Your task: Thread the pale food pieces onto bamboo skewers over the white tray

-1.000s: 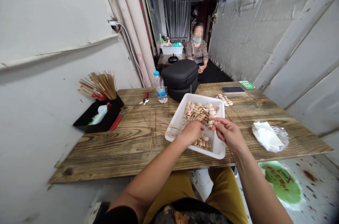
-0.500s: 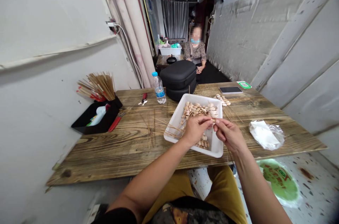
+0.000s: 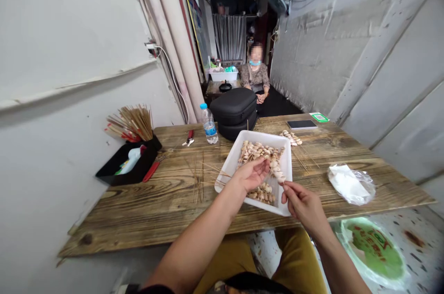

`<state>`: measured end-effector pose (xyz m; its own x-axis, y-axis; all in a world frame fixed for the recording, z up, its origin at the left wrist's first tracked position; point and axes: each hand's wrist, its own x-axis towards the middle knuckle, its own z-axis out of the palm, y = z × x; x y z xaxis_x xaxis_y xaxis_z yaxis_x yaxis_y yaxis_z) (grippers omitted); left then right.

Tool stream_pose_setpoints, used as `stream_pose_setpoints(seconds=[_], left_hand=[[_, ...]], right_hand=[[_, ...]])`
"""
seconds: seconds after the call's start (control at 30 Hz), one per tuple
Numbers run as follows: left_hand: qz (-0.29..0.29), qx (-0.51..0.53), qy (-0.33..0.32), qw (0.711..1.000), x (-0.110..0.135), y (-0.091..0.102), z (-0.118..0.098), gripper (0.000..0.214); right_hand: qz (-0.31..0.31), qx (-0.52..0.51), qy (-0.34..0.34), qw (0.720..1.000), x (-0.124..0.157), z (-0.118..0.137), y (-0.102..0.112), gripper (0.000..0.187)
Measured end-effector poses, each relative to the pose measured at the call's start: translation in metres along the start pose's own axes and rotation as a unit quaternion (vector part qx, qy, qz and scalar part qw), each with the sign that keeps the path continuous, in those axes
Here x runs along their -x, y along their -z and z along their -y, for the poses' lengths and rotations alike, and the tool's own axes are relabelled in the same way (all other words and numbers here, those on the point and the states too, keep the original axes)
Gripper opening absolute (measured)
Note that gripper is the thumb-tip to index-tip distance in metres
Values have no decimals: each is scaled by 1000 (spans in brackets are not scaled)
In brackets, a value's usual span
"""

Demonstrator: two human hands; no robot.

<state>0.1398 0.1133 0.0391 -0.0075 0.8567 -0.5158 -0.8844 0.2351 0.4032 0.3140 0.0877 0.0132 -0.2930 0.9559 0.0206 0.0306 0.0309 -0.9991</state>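
My right hand (image 3: 304, 201), at the tray's front right corner, pinches the lower end of a skewer (image 3: 277, 172) threaded with pale, plump food pieces. The loaded skewer tilts over the tray, its upper end near my left fingertips. Palm up and fingers loosely curled, my left hand (image 3: 252, 174) hovers over the middle of the white tray (image 3: 227, 164); I see nothing held in it. Beneath my hands lie loose pale pieces (image 3: 255, 149) at the back of the tray and more threaded pieces (image 3: 263, 194) at the front.
Bare sticks (image 3: 199, 178) lie left of the tray. Behind it stand a black case (image 3: 234, 109) and a water bottle (image 3: 209, 125). Rightward are loaded skewers (image 3: 291, 137), a phone (image 3: 301, 124) and a plastic bag (image 3: 350, 184). A black box (image 3: 114, 171) sits left. A person (image 3: 255, 76) sits beyond.
My hands, together at a small piece before, have moved apart. My right hand has come down and now holds a loaded skewer; my left hand has opened. The view has tipped slightly upward.
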Motion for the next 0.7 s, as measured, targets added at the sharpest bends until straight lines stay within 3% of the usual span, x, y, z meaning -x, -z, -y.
stream_pose_setpoints(seconds=[0.27,0.7], left_hand=[[-2,-24,12,1000,-1,-3,-1,3],[12,-64,-78,995,0,-6,3,11]], right_hand=[[17,-13,-28,999,-8,-14,-3,56],[21,-11,-20,1000,-6,-15,-3,49]])
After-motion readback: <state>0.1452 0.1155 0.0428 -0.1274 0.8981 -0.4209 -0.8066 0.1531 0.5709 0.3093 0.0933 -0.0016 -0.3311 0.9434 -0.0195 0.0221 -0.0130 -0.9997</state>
